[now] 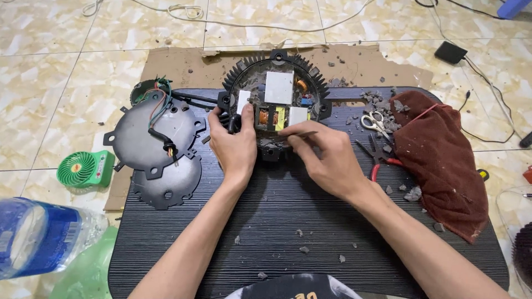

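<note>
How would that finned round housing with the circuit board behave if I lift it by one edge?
The round housing looks like rigid cast metal, so probably stiff and heavy for its size. Its fins should give grip. The circuit board parts look exposed and possibly fragile. The left hand steadies it.

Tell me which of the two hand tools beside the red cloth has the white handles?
The scissors, lying among grey rubble on the black mat. The other tool, the pliers just below them, has red handles and dark jaws.
</note>
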